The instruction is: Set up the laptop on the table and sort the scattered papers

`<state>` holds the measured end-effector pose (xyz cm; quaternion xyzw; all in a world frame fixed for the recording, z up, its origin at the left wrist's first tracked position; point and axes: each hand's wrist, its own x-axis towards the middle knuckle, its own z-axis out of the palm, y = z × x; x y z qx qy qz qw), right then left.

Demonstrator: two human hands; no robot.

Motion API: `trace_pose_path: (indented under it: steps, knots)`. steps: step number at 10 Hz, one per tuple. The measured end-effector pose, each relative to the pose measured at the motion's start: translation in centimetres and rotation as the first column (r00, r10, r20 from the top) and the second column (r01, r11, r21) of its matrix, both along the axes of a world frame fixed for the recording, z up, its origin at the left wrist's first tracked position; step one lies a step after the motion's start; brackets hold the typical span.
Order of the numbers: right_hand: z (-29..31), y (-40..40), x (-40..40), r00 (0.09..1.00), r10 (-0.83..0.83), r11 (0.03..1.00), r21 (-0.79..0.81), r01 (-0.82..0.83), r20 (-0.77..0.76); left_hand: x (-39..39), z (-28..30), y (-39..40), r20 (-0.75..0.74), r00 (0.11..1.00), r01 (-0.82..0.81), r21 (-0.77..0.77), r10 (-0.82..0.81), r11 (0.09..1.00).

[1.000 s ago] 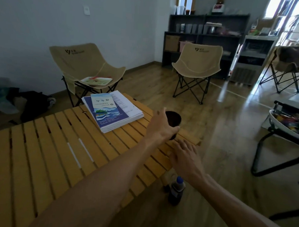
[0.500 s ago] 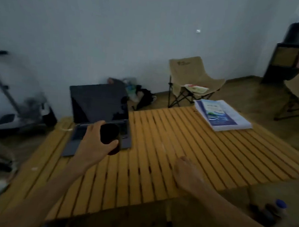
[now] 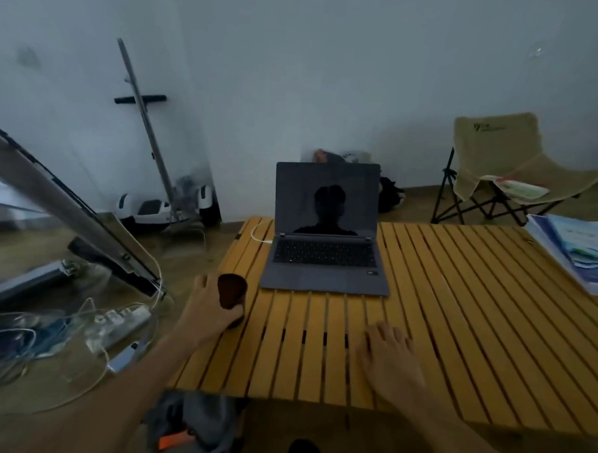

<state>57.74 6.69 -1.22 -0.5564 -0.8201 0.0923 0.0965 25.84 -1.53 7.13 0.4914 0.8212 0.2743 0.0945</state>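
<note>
Moved: dark cup (image 3: 232, 291) now at table (image 3: 458, 319) left edge, beside laptop (image 3: 326, 227)
Left hand (image 3: 209, 309): grips cup
Right hand (image 3: 392, 362): flat, fingers relaxed, on table

Pale wall (image 3: 331, 73), wooden floor (image 3: 204, 253), folding chair (image 3: 499, 166) (beige), dim light.

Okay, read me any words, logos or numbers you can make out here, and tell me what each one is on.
None can be read.
Folding chair: dark logo and a line of print on the backrest, too blurred to read.
Stack of papers: the blue cover shows no legible print.
Laptop: key legends and a small sticker on the palm rest, too small to read; screen dark.
Cup in the left hand: no marking shows.
</note>
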Motion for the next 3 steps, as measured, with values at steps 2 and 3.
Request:
trace_pose_path:
  steps: [2,3]
  knots:
    - [1.1,-0.7,-0.2,1.0,0.001,0.999,-0.033,-0.001,0.009,0.4,0.4,-0.5,-0.17,0.985,0.026,-0.072,-0.038,0.997]
    - [1.6,-0.6,0.0,1.0,0.025,0.997,-0.068,-0.025,-0.007,2.8,1.2,-1.2,-0.227,0.969,0.114,0.039,-0.103,0.993]
